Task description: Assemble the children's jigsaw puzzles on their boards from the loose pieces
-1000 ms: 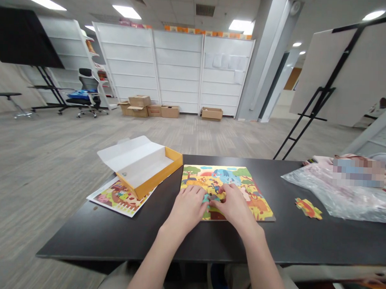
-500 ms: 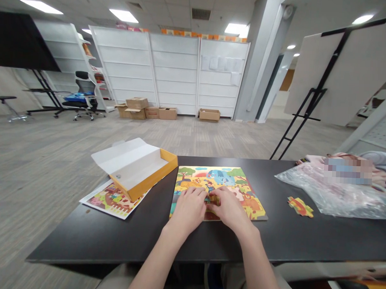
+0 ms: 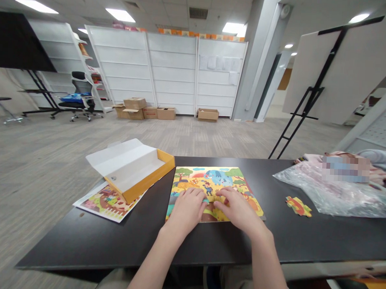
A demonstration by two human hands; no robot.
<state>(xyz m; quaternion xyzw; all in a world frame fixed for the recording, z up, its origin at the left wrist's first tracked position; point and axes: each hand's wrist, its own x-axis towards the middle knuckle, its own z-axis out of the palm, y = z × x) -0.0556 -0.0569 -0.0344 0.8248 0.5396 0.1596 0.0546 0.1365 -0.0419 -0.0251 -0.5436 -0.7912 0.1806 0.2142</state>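
A colourful animal jigsaw puzzle [image 3: 221, 180] lies on the black table [image 3: 112, 239] straight ahead of me. My left hand [image 3: 187, 209] rests palm down on its near left part, fingers curled against the pieces. My right hand [image 3: 237, 208] lies on the near middle, fingers stretched flat and pressing on the pieces. The fingertips of both hands nearly meet over one spot of the picture. A loose clump of joined puzzle pieces [image 3: 298, 206] lies on the table to the right, apart from both hands.
An open yellow box with a white lid [image 3: 132, 167] sits at the left on a printed picture sheet [image 3: 105, 202]. A crinkled clear plastic bag [image 3: 341, 195] covers the right end. Beyond are easels, cardboard boxes, white shelves and an office chair.
The view has drifted so the table contents sit a bit further left. My right hand has flattened and slid slightly right across the puzzle; my left hand stays on it.
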